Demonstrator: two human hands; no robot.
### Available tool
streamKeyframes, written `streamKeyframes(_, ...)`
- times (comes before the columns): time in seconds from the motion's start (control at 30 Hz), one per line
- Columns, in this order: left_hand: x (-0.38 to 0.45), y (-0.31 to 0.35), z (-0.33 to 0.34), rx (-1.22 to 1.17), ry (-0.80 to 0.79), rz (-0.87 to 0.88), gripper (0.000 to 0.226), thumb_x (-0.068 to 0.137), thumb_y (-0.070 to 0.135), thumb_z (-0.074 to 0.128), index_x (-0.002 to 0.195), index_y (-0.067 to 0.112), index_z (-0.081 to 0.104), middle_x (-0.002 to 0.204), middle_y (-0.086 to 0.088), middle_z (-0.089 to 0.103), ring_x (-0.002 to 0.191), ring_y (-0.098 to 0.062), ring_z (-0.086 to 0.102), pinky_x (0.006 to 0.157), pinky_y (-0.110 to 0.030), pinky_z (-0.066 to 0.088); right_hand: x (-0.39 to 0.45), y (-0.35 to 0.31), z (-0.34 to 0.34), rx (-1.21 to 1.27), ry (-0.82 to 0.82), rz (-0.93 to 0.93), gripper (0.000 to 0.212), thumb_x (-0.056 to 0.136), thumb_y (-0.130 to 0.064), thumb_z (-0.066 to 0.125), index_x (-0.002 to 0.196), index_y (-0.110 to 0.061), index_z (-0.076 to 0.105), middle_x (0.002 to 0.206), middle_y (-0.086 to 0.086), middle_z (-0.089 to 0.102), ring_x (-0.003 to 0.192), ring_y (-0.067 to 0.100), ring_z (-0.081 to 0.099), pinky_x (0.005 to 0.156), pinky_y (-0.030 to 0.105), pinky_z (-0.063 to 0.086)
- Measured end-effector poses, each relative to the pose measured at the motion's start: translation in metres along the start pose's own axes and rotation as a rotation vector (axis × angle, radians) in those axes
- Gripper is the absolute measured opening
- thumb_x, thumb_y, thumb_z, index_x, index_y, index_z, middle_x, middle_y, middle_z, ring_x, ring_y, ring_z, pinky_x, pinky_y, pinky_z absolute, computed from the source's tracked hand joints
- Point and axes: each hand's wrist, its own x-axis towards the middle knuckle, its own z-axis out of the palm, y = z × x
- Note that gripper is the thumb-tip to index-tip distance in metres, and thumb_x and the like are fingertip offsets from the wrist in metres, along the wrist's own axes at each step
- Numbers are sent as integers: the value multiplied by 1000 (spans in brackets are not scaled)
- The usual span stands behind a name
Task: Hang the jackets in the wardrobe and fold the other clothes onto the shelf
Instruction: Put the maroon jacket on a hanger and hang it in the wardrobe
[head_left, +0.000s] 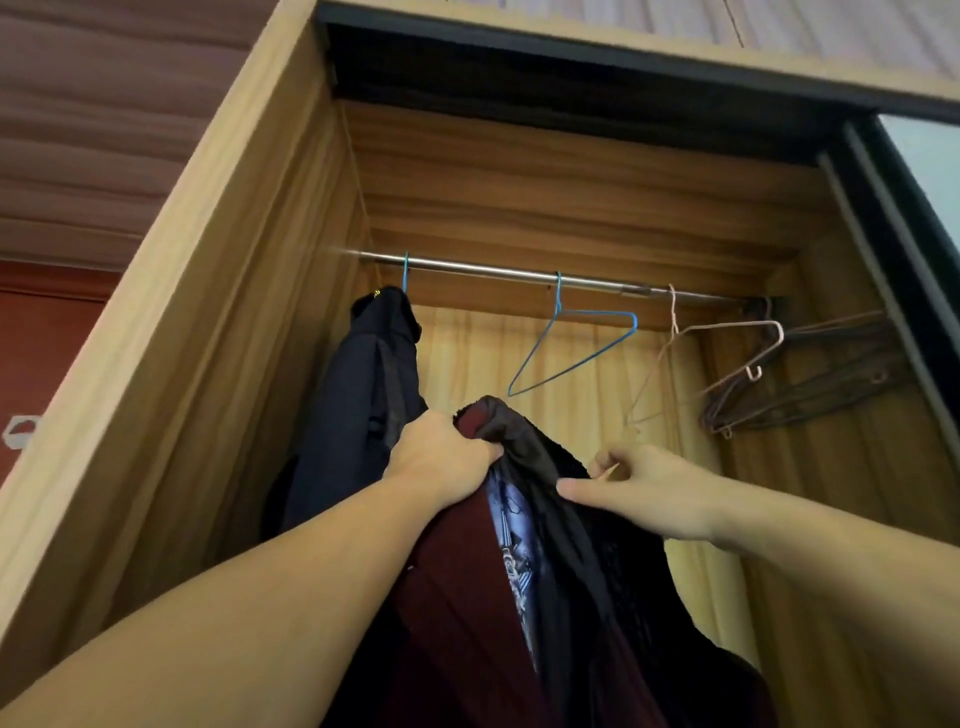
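We stand at the open wardrobe (171, 332) with a dark red jacket (457, 597) lifted toward the rail (493, 271), the hanging half of the job plainly in hand. Our left hand (441, 462) is clenched tight around the bunched top of the jacket, near its collar, holding the weight up below the rail. Our right hand (649, 493) rests at the jacket's other edge with thumb and forefinger drawn close together on the black lining (571, 519); whether they pinch the cloth or something thin between them we cannot tell. One navy jacket (358, 395) already hangs at the left end of the rail on a blue hook. Just above our hands an empty blue hanger (576, 351) dangles from the rail, with a pale wire hanger (722, 358) beside it and a cluster of dark hangers (810, 384) pushed to the far right. We see no hanger inside the red jacket, though its folds could hide one. In our judgement the next move calls for freeing the right hand to take down the blue hanger, then opening the collar so each shoulder can be slipped on in turn, while the left hand carries the weight. The shelf for folded clothes is not in view.
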Motion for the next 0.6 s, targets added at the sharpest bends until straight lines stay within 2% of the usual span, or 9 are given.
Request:
streamKeyframes(0.07,12,-5,7,3,26,-13,30,79,36,74,75,12,55,86,-7,62,80,-26,61,68,-33,46,19,-1,-8,-48,33,-49,48,79,-61,65,102,-19,57,94,0,66,77,15,61,60,27,49)
streamKeyframes(0.17,32,-9,15,36,79,-3,30,78,37,74,80,10,61,86,-7,64,80,-26,61,72,-35,50,56,3,-25,-541,333,-256,43,87,-53,57,113,-20,53,106,-2,58,100,23,59,79,33,48)
streamKeyframes(0.23,45,-10,22,63,105,16,30,77,38,75,84,11,63,87,-7,65,81,-26,62,76,-38,53,78,5,-40,-870,508,-411,35,90,-42,53,117,-20,51,116,0,52,109,25,54,81,36,42)
streamKeyframes(0.3,58,-9,28,114,114,35,29,77,38,75,83,12,63,87,-6,65,81,-25,61,76,-37,52,101,5,-54,-1084,604,-463,33,89,-31,53,118,-18,49,121,4,48,114,26,47,86,39,36)
streamKeyframes(0.43,83,-6,40,252,141,68,32,75,44,75,83,16,62,86,-4,64,81,-24,61,75,-37,53,149,-2,-72,-1325,666,-329,42,82,-28,57,122,-15,49,126,9,43,118,29,38,92,44,32)
streamKeyframes(0.53,96,1,47,351,150,102,31,75,44,75,80,16,61,83,-4,65,78,-24,63,76,-40,56,177,-15,-82,-1344,623,-172,51,83,-28,60,131,-14,48,129,12,44,119,31,42,99,49,32)
streamKeyframes(0.6,101,4,52,396,148,114,28,75,43,73,80,18,61,83,-3,64,77,-24,63,75,-39,56,192,-20,-87,-1278,550,-95,51,85,-26,61,133,-15,48,127,11,45,114,32,49,95,49,39)
